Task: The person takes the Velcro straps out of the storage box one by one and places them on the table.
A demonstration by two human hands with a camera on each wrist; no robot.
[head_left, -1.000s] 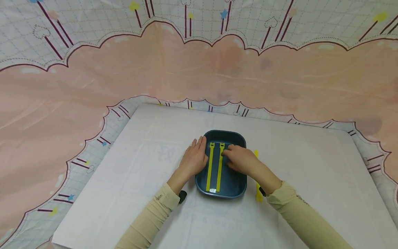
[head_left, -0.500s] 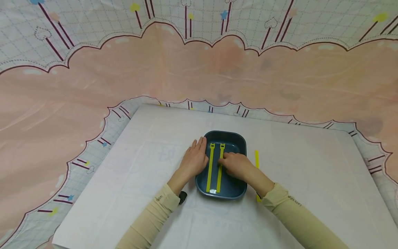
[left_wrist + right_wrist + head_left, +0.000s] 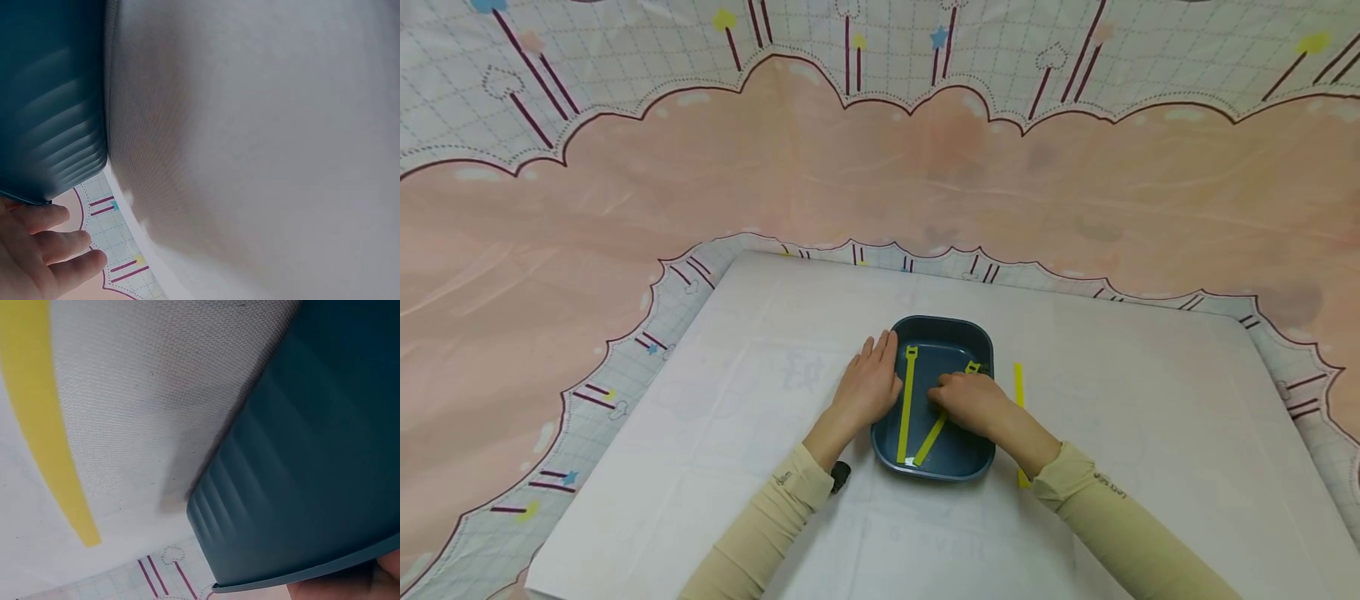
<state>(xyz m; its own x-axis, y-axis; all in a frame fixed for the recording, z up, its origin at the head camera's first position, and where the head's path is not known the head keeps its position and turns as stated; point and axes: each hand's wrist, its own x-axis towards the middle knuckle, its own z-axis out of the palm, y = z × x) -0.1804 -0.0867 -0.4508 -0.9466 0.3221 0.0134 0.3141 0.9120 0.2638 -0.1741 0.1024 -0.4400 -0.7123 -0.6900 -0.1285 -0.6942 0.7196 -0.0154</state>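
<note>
A dark blue tray [image 3: 943, 333] with rounded corners stands on the white table, its ribbed outer wall [image 3: 56, 112] large in the left wrist view. My left hand [image 3: 868, 381] rests along the tray's left rim, fingers fairly straight. Inside lie two yellow slotted cable straps. The left strap [image 3: 907, 408] runs lengthwise. The other strap [image 3: 930, 440] slants across the floor, its slotted head towards the right wall. Over its middle, my right hand [image 3: 973, 404] pinches it with curled fingers; the fingertips are hidden. Only part of that hand shows below the rim in the right wrist view.
Another yellow strap [image 3: 1018, 385] lies on the white table [image 3: 1150, 400] to the right of the tray, partly behind my right forearm. A small black object [image 3: 841, 476] sits at my left wrist. Patterned cloth [image 3: 880, 183] surrounds the table's far and left edges.
My right hand has moved down and left onto the right-hand strap. That strap has turned from lengthwise to slanted, its head swinging right. My left hand has stayed on the rim.
</note>
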